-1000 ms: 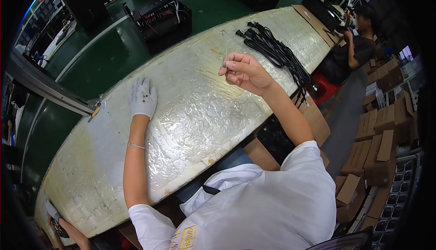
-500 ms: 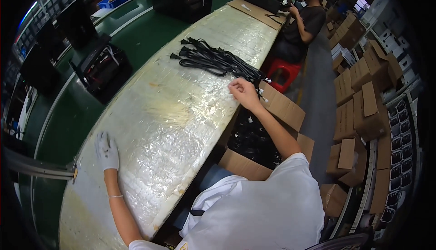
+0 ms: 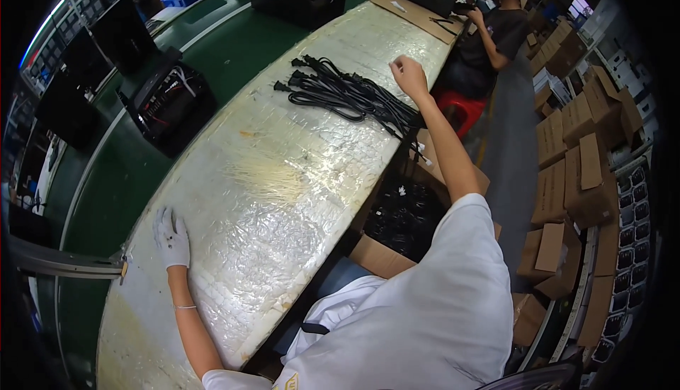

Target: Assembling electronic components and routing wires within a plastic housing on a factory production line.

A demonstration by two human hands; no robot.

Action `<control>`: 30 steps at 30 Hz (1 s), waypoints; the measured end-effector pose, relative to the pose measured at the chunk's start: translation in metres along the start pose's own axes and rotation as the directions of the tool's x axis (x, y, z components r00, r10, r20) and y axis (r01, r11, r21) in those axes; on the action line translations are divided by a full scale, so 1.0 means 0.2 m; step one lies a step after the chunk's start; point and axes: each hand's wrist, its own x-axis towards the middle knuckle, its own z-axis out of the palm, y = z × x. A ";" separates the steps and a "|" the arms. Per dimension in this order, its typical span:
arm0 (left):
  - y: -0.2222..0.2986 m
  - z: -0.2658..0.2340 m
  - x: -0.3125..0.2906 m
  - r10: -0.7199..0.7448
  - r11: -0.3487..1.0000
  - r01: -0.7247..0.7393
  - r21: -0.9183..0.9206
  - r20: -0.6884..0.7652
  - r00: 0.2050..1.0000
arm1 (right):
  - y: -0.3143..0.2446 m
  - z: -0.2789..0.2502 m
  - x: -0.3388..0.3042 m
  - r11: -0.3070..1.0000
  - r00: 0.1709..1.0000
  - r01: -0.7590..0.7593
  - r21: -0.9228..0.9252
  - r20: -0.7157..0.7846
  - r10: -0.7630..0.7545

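Note:
My left hand, in a white glove with dark spots, lies flat on the pale, plastic-covered tabletop with fingers stretched out. My bare right hand is raised over the table's right side, its fingers curled in and no object showing in them. Just left of it lies a bundle of black power cords. Their plugs point to the far left, and the other ends reach the table's right edge. Below that edge an open cardboard box contains black, shiny plastic-wrapped things, partly hidden by my right arm.
A co-worker sits on a red stool at the far right, beside a cardboard sheet on the table. Black machines stand on the green surface at left. Stacked cartons line the right. A metal bar meets the table's left edge.
My right hand has moved away from me and slightly right, from the near side of the cords to beyond their right end. My left hand stays flat on the table. The view has shifted slightly.

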 end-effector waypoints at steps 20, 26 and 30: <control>-0.02 -0.02 -0.03 -0.029 0.999 0.029 0.015 -0.005 1.000 | -0.15 -0.16 0.06 0.999 0.961 -0.031 -0.025 0.276 0.037; 0.01 0.01 -0.01 -0.015 1.000 0.015 0.019 -0.005 1.000 | -0.31 -0.01 0.24 0.979 0.968 0.196 0.057 0.150 -0.202; 0.04 0.00 0.00 -0.023 1.000 0.023 -0.002 0.026 0.999 | -0.42 0.19 0.26 0.963 0.871 0.222 0.156 0.411 -0.267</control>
